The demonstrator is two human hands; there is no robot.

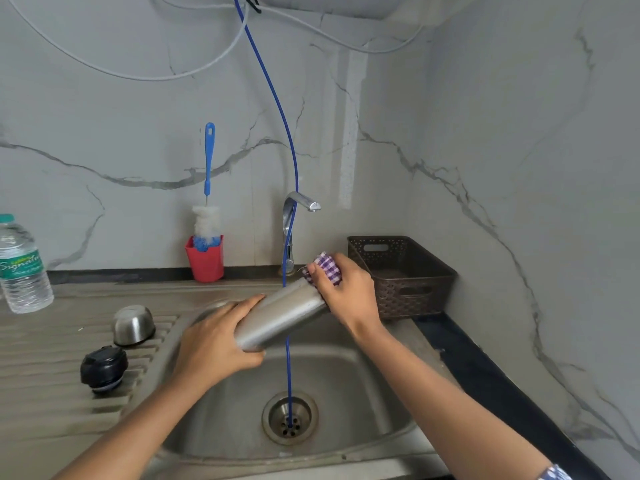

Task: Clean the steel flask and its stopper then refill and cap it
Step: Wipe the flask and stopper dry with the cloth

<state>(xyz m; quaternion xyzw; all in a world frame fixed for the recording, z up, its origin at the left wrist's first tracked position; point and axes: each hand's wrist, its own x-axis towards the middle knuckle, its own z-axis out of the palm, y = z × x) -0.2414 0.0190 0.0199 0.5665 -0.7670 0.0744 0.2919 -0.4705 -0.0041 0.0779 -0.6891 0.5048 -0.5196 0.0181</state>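
Cleaning stage, head view: the steel flask point(280, 317) is being wiped over the sink point(363, 375).
The flask is being held tilted above the basin, its near end gripped by the left hand point(218, 344), while a checked cloth point(327, 266) is being clutched against its far end by the right hand point(349, 289). The stopper point(104, 368) and a steel cup point(134, 325) are lying apart on the bench. Cleaning is judged nearly finished on the flask; refilling from the water bottle point(22, 268) and capping are not yet done.

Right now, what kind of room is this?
Most likely a home kitchen: there is a steel sink with a tap, and a bottle brush standing in a red cup.
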